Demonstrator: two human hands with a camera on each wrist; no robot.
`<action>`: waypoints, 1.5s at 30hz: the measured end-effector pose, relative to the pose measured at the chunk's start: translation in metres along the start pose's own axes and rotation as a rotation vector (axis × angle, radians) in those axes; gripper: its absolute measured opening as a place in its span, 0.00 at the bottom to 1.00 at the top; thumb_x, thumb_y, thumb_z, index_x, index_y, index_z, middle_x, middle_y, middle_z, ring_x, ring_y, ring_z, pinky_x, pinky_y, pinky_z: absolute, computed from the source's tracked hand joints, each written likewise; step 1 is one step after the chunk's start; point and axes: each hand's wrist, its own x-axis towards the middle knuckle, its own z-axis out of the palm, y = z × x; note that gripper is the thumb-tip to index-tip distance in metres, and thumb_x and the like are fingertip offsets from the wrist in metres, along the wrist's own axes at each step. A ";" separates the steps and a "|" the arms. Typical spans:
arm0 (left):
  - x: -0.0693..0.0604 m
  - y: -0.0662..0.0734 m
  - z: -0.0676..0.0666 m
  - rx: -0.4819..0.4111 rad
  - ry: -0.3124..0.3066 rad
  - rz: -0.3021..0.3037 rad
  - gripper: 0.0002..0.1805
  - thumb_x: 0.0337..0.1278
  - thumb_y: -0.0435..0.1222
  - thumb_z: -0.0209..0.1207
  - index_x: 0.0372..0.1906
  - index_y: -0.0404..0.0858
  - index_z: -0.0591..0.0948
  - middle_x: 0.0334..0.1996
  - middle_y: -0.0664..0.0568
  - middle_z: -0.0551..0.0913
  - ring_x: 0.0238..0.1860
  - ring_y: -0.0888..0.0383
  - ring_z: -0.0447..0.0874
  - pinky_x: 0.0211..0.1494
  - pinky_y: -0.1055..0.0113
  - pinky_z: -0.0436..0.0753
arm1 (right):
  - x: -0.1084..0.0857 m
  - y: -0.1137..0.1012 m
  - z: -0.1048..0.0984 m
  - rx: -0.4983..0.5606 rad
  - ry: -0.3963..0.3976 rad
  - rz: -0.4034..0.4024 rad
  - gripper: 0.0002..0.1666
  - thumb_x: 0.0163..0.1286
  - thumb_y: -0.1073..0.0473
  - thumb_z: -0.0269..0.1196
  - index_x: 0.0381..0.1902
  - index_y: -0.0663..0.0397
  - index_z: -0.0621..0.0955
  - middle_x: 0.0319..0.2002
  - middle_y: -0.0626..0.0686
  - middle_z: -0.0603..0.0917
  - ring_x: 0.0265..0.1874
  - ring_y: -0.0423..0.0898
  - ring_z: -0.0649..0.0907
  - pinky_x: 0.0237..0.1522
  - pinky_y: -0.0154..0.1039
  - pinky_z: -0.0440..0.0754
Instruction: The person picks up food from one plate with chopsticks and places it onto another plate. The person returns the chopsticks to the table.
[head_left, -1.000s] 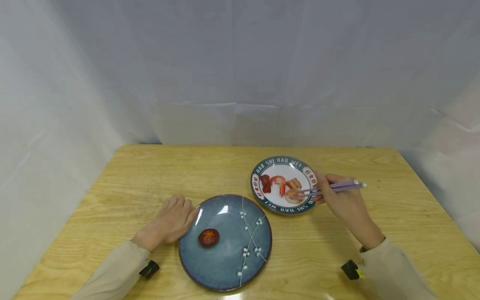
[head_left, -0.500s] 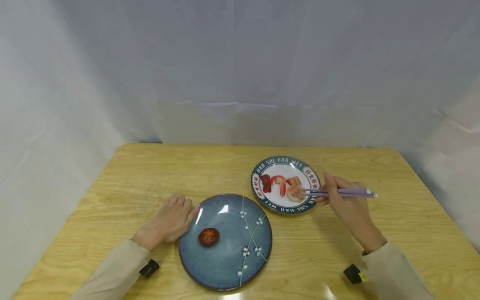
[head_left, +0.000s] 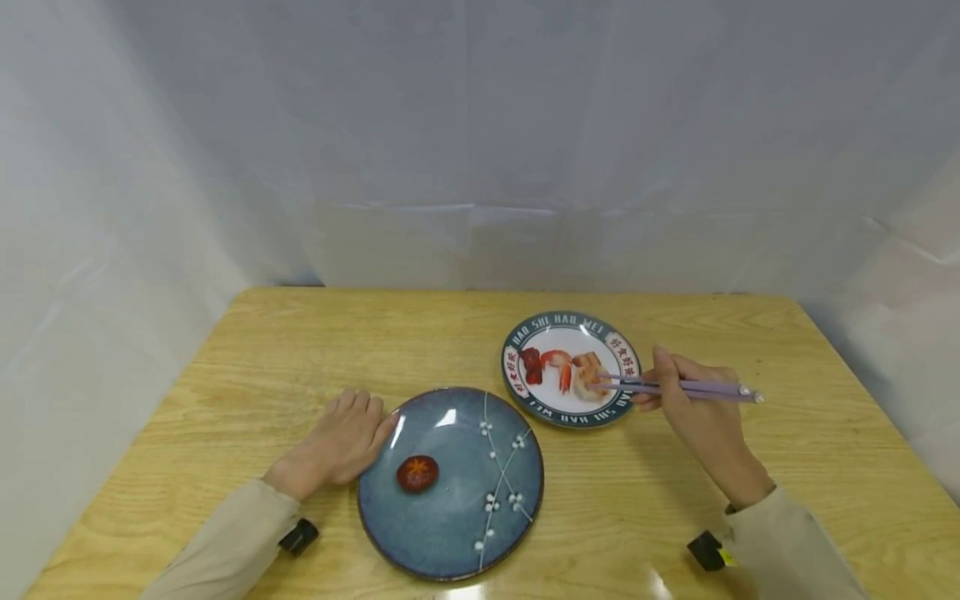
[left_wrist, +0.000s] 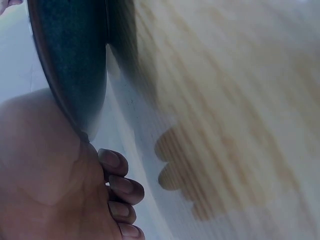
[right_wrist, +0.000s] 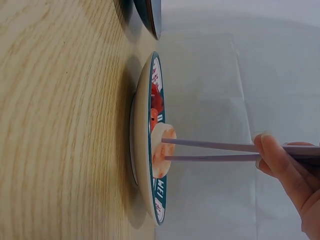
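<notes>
Two lilac chopsticks sit pinched in your right hand, their tips against a pale food piece on the green-rimmed plate, though whether they clamp it I cannot tell, while your left hand grips the blue plate by its rim.

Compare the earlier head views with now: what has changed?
The right hand and its slim lilac chopsticks shifted slightly rightward. The round, pale food piece now covers more of the tan, ridged piece. The left hand, blue-glazed round plate and brown mushroom-shaped piece stayed.
</notes>
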 end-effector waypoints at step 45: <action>0.001 -0.002 0.001 -0.002 -0.004 -0.015 0.16 0.74 0.42 0.42 0.30 0.38 0.67 0.28 0.48 0.65 0.36 0.49 0.62 0.41 0.54 0.65 | -0.005 -0.010 0.013 0.162 0.007 -0.204 0.13 0.66 0.82 0.51 0.29 0.77 0.82 0.20 0.67 0.82 0.16 0.41 0.83 0.16 0.31 0.77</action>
